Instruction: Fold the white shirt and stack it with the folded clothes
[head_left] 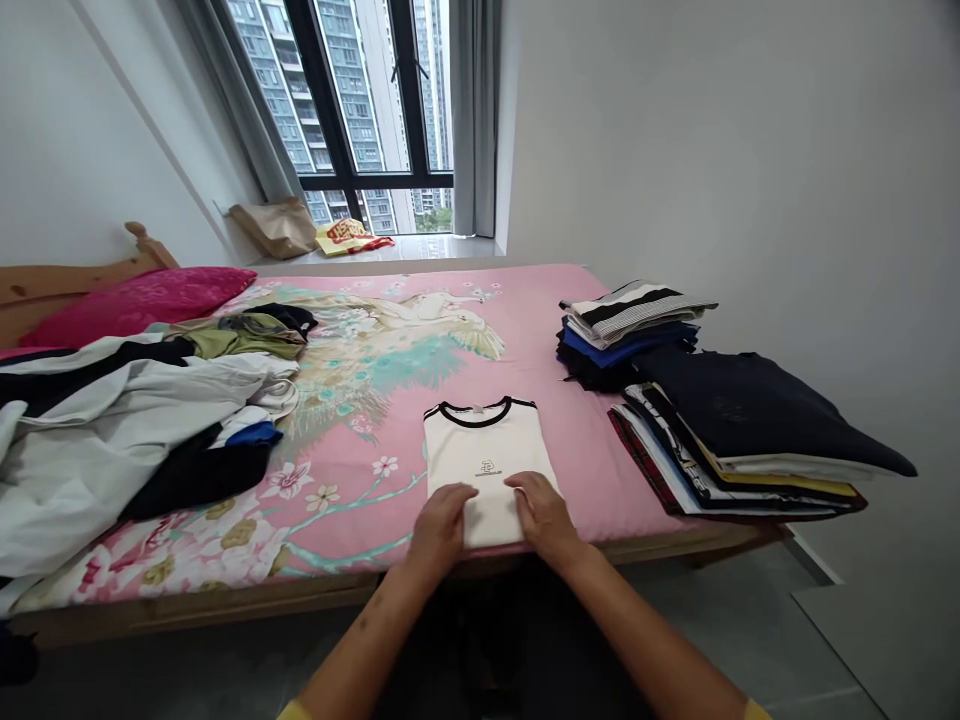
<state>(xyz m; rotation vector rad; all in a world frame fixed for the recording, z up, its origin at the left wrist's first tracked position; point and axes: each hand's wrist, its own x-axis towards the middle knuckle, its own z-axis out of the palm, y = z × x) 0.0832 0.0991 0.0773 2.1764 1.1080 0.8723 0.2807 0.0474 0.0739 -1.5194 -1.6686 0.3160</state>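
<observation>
A cream T-shirt [484, 450] with a black collar lies folded into a narrow rectangle on the pink flowered bed [525, 300], close to its near edge. My left hand [441, 525] rests on the shirt's lower left corner, fingers laid flat over the fabric. On the lower right corner my right hand [541, 512] lies the same way. Both hands press down on the near hem, and neither lifts it.
A heap of unfolded clothes [127, 420] covers the bed's left side beside a magenta pillow [142, 295]. Two stacks of folded clothes [735, 430] sit at the bed's right edge. A paper bag [276, 226] and a yellow bag [346, 236] lie on the windowsill.
</observation>
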